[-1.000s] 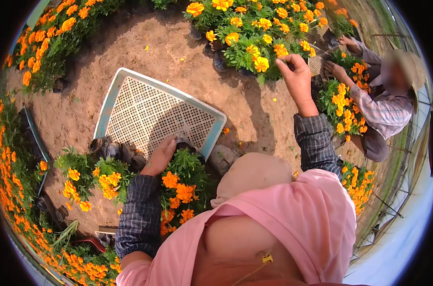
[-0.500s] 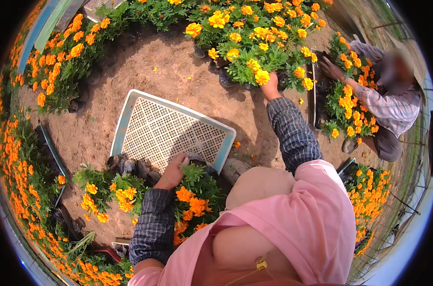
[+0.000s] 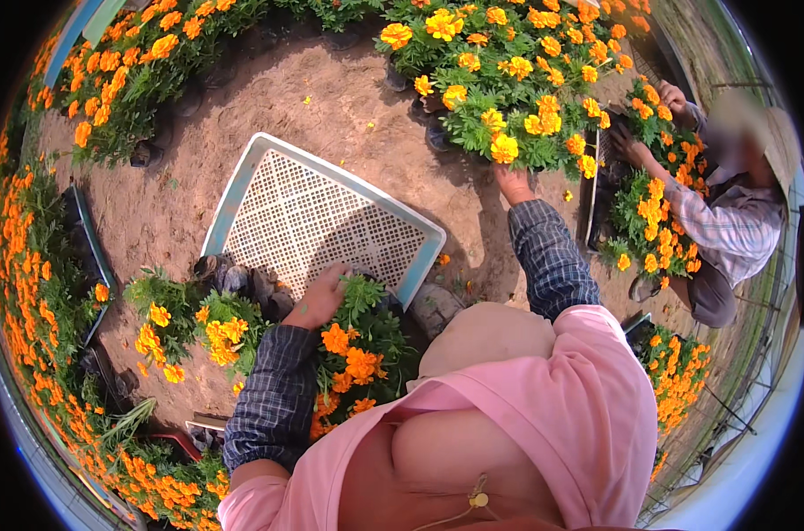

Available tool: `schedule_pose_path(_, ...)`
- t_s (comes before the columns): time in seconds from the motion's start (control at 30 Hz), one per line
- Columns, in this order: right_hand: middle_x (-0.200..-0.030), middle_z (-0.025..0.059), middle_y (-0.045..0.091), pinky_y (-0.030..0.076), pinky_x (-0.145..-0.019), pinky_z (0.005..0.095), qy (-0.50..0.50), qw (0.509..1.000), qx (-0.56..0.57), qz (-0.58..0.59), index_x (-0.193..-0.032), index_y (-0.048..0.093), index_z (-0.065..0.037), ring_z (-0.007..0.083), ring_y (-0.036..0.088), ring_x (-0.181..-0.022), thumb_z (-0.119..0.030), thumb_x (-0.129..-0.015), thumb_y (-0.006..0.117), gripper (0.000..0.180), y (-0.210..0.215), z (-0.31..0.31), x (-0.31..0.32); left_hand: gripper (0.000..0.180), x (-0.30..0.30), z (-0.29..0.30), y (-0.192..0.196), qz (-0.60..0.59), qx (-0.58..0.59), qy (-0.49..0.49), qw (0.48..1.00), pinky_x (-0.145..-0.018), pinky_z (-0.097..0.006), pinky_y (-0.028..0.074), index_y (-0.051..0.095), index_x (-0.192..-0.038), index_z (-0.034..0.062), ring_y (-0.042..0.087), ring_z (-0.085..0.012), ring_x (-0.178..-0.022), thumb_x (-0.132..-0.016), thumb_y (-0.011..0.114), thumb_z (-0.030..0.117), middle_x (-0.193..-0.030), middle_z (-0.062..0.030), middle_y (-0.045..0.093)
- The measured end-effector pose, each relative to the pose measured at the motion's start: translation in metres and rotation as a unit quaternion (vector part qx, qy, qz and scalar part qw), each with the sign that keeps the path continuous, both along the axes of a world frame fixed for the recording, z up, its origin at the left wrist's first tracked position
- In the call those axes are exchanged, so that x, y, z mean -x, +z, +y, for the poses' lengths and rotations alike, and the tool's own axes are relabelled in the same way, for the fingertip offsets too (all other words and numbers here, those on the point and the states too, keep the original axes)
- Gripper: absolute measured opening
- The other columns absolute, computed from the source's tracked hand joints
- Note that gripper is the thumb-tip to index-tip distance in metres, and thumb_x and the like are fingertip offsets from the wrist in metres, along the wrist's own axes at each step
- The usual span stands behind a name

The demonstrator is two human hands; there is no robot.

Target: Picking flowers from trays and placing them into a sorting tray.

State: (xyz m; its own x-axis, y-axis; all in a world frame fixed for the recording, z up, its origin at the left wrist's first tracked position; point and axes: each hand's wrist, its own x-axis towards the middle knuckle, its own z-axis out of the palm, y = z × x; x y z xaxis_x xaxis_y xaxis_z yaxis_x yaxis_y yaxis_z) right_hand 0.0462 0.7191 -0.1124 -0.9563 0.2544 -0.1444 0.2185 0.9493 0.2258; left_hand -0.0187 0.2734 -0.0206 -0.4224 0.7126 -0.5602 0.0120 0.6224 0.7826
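A white plastic crate with a perforated bottom and blue-green inner sides lies tilted on the soil before me. Along its near edge, several marigolds in dark pots lean toward me, their orange flowers hanging outside. My left hand is at this edge, fingers curled on the pot of an orange marigold; the grip is partly hidden. Stretched forward, my right hand reaches under the front leaves of a marigold clump; its fingertips are hidden by foliage.
A co-worker in a checked shirt crouches at the right, hands among marigolds beside another crate. Rows of marigolds curve along the left. Bare soil lies beyond my crate.
The view has shifted slightly. My right hand has drawn back a little and sits lower under the leaves. My left hand stays at the crate's edge. The co-worker's second hand now shows.
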Motion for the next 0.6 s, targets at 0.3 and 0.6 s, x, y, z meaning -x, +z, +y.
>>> schedule_pose_path(0.3,-0.106,0.0144,0.059,0.046,-0.084,0.0379,0.224,0.94,0.181,0.18,-0.11,0.057,-0.003,0.0318,0.056,-0.097,-0.011,-0.081,0.05,0.031,0.081,-0.136,0.004,0.043,0.003,-0.016,-0.017,-0.061,0.026,0.039,0.997,-0.096,-0.039,0.037,0.044,-0.126,0.0027,0.046,-0.0249,-0.113,-0.098,0.037,0.034,-0.12,-0.015,0.049)
schedule_pose_path(0.6,-0.082,0.0082,0.055,0.045,-0.073,0.0362,0.456,0.746,0.485,0.027,-0.093,0.059,-0.006,0.0292,0.054,-0.081,-0.009,-0.071,0.058,0.023,0.118,-0.284,0.064,0.054,0.049,-0.027,0.011,0.073,-0.061,0.256,0.962,-0.091,-0.035,0.042,0.048,-0.125,0.0015,0.053,-0.0236,-0.107,-0.098,0.025,0.043,-0.118,-0.0147,0.055)
